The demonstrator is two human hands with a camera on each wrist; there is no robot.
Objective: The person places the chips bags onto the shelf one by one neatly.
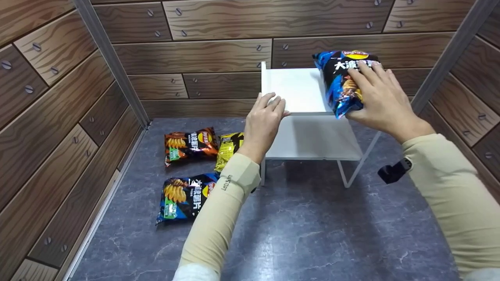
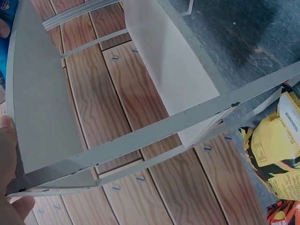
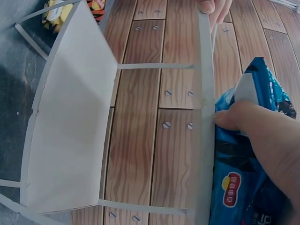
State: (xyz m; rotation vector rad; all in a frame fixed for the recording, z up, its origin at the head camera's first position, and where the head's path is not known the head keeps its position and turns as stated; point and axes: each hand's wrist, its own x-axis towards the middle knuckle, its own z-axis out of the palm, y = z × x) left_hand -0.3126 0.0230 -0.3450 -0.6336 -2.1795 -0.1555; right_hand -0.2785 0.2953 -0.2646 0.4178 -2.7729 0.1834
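Note:
A two-tier white side table (image 1: pixel 295 91) with thin metal legs stands in front of me. My left hand (image 1: pixel 265 121) grips the left front corner of its top; in the left wrist view the fingers (image 2: pixel 7 145) lie around that edge. My right hand (image 1: pixel 384 101) holds a blue and black bag of potato chips (image 1: pixel 345 80) at the top's right end, fingers spread over its front and thumb at its lower side. In the right wrist view the thumb presses the blue chip bag (image 3: pixel 229 164) close against the tabletop. The bag's underside is hidden.
On the floor to the left lie an orange and black chip bag (image 1: pixel 191 144), a yellow chip bag (image 1: pixel 226 150) partly behind my left arm, and another blue and black chip bag (image 1: pixel 185 199). The table's lower shelf (image 1: pixel 312 136) sits below the top. Wood-patterned walls (image 1: pixel 215 54) enclose three sides.

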